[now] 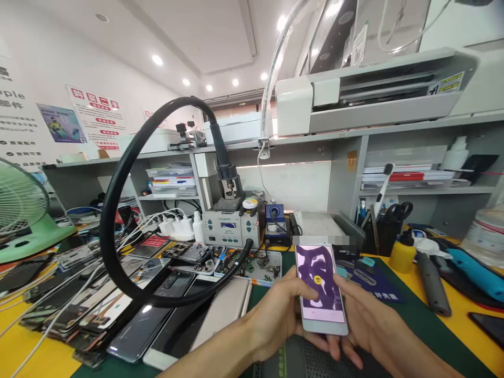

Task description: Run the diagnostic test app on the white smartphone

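Evidently both hands, left hand (275, 315) and right hand (364, 323), cradle a lit phone (321, 289).

Left of the grey soldering station (230, 229) lie stacked phones (79, 310) and a green fan (19, 210); right of it, a yellow bottle (402, 254).

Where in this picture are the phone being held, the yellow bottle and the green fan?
phone (319, 283), head view, middle of its lit screen.
yellow bottle (402, 257), head view, its yellow body below the black cap.
green fan (19, 202), head view, its wire grille.
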Demonstrator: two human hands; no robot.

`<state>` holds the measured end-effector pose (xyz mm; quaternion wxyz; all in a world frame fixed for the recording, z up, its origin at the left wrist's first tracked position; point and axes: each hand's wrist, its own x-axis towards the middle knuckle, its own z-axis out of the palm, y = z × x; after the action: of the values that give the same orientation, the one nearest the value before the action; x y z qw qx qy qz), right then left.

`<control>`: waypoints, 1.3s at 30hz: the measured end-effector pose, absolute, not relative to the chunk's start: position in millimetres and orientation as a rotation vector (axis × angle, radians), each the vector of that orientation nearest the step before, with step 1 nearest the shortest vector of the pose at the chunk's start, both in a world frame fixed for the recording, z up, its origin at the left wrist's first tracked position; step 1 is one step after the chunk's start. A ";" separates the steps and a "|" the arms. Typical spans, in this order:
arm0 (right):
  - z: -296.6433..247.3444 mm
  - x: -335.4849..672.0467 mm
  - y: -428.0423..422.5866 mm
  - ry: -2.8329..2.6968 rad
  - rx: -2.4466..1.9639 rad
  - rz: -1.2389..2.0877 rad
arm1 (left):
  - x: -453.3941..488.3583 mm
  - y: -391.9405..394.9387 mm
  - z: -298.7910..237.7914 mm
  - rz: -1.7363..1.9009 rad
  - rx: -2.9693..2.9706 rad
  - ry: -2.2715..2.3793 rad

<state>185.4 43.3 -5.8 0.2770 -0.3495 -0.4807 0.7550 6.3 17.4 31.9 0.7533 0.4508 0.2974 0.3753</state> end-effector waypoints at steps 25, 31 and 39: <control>36.5 190.3 14.3 -1.244 -0.724 1.834 | 1.7 21.3 29.5 0.757 0.737 0.523; 30.1 193.7 19.3 -1.208 -0.662 1.907 | 5.9 18.7 30.9 0.708 0.727 0.472; 28.4 189.1 19.6 -1.242 -0.841 1.807 | 10.3 20.1 21.0 0.716 0.643 0.498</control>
<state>189.1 19.6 28.4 0.3861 -0.3303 -0.4878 0.7098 10.3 20.1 21.0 0.8568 0.3060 0.2369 0.3409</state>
